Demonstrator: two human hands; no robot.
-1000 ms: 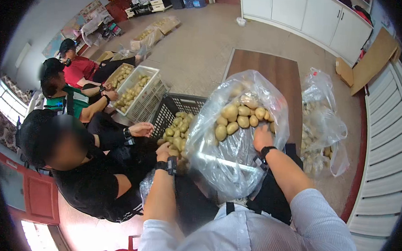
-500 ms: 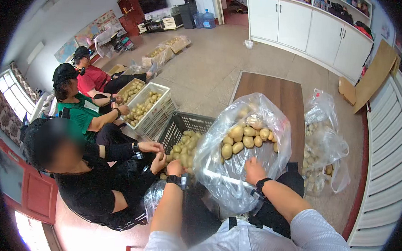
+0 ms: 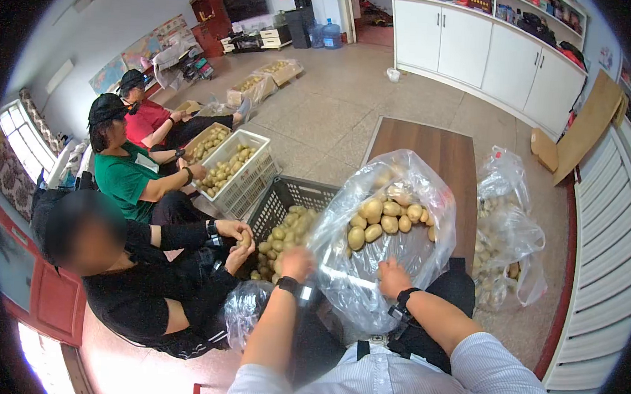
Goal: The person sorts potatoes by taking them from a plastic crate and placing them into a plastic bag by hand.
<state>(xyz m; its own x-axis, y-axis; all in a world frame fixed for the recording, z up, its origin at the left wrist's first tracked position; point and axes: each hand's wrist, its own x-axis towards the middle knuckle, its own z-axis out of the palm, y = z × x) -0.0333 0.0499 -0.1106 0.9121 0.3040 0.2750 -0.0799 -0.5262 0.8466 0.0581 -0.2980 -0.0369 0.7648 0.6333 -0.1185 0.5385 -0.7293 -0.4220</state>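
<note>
Clear plastic bag (image 3: 349, 299): potatoes (image 3: 390, 223) along the far side; right hand (image 3: 394, 280) at its near part, fingers curled, hold cannot be told. Dark crate (image 3: 301, 192): more potatoes; left hand (image 3: 298, 264) between crate and bag, blurred, finger opening and hold unclear. White crate (image 3: 253, 183), beyond: potatoes.

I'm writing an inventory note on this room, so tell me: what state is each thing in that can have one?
Large plastic bag: mouth open, potatoes inside
Dark crate: open-topped, holding potatoes
White crate: open-topped, holding potatoes
Cabinet doors: shut
Cardboard sheet: standing tilted
Water bottle: upright
Wearer's left hand: blurred, grip unclear
Wearer's right hand: fingers curled, at the large plastic bag
</note>
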